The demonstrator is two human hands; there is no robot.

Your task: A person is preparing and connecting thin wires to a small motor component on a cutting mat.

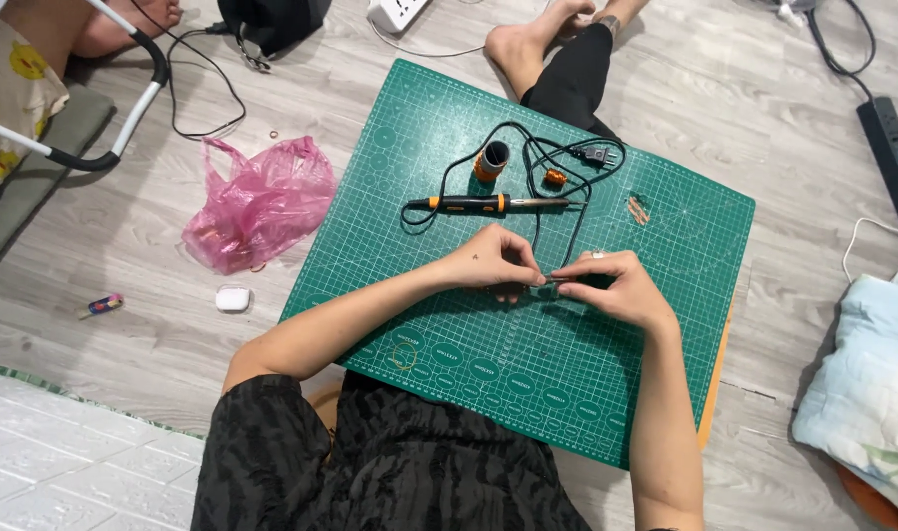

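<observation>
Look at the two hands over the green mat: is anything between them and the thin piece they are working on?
Nothing visible: the left hand and right hand already pinch the thin piece between their fingertips, above the green cutting mat.

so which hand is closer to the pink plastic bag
Left. The left hand is over the green cutting mat, on the side toward the pink plastic bag lying on the floor off the mat's left edge. The right hand sits farther right, beyond the left hand.
</observation>
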